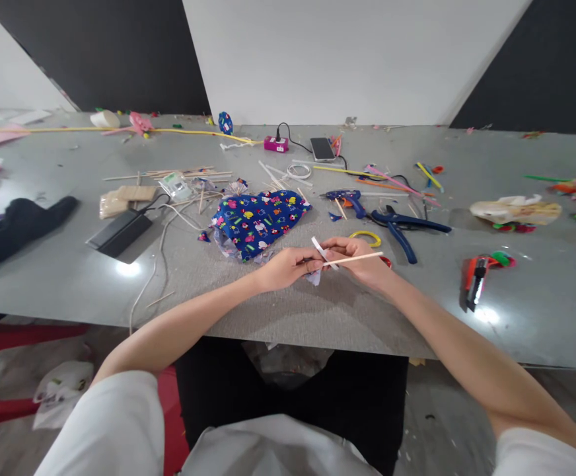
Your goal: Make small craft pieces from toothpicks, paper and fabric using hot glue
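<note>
Basically, both hands work close together over the near edge of the desk [268,304]. Left hand [288,268]: grip pinched nearly closed, thumb and fingers on one end of a thin wooden stick [362,258], which slants across the front of the right hand [355,254]. Right grip: fingers curled in by a narrow white strip [318,247] that crosses between the hands; exact hold hidden, cannot tell. Pale scrap [312,278] hangs below the left fingertips. Blue patterned fabric [261,221] lies just beyond the left hand. Yellow ring [366,238] sits just beyond the right; blue glue gun [350,199] and blue-handled pliers [401,235] farther out, near each other. Utility knife [477,284] well to the right. Black power adapter [120,233] left, beside tan wooden pieces [124,200].
</note>
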`<state>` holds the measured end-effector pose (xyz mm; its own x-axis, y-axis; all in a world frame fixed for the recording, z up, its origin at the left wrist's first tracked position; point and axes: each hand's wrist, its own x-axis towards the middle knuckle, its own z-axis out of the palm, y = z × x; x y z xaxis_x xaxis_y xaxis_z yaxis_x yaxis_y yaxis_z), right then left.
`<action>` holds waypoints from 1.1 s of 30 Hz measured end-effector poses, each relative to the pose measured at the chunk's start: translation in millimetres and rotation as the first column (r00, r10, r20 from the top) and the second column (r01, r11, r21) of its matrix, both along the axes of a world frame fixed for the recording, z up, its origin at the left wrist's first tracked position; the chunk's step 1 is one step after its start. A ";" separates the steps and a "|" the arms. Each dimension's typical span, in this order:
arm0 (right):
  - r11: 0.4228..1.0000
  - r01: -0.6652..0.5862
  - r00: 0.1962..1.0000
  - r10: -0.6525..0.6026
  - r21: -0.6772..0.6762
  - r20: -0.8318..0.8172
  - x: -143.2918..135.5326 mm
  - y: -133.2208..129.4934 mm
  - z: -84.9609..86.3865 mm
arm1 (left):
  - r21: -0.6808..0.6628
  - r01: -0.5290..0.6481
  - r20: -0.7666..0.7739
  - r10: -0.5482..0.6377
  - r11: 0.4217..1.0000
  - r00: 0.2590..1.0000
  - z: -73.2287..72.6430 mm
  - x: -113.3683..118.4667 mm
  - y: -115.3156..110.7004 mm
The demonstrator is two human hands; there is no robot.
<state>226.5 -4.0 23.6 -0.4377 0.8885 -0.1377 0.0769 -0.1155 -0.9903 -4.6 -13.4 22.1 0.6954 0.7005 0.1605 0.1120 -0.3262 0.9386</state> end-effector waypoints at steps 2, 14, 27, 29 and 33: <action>1.000 -0.020 1.000 0.020 -0.003 0.021 1.3 0.1 2.5 | 0.064 0.003 -0.050 0.001 0.998 0.999 3.2 -1.0 -1.6; 0.990 0.014 0.995 -0.029 0.143 0.098 3.7 0.9 11.4 | 0.486 0.047 -0.217 0.068 0.873 0.974 10.0 -3.6 -8.3; 0.988 -0.011 0.999 0.003 0.152 0.050 5.5 -3.6 17.4 | 0.450 0.128 -0.293 0.010 0.884 0.956 -9.3 4.0 -8.8; 0.987 -0.040 0.999 0.036 0.156 0.029 6.2 -5.0 20.2 | 0.415 0.127 -0.298 0.003 0.901 0.955 -8.1 4.5 -9.0; 0.978 -0.101 0.995 0.100 0.185 0.011 7.1 -9.5 30.6 | 0.378 0.105 -0.319 0.023 0.920 0.947 -4.3 4.6 -10.5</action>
